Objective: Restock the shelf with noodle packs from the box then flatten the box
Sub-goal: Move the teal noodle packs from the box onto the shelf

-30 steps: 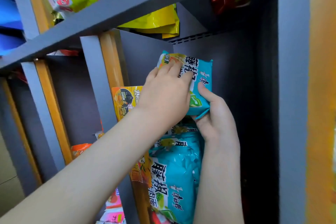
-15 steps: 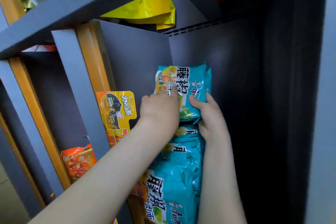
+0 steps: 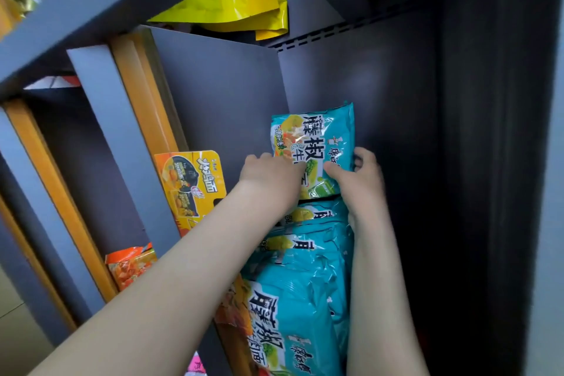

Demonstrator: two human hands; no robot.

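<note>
A teal noodle pack [image 3: 314,143] stands upright at the back of a grey shelf bay [image 3: 366,94]. My left hand [image 3: 268,177] lies across the pack's lower left face with fingers fairly straight. My right hand [image 3: 360,177] grips its lower right edge, thumb on the front and fingers round the side. In front of it, a row of the same teal packs [image 3: 302,284] runs toward me between my two forearms. The box is out of sight.
A grey divider [image 3: 219,94] walls the bay on the left, a dark side panel [image 3: 473,162] on the right. Beyond the divider sit an orange tray of noodles [image 3: 189,183] and an orange pack [image 3: 131,265]. Yellow bags [image 3: 244,3] hang over the shelf above.
Both hands have slid the teal pack deeper into the bay and stood it upright at the back. The camera has tilted, so the upper shelf sits higher in view.
</note>
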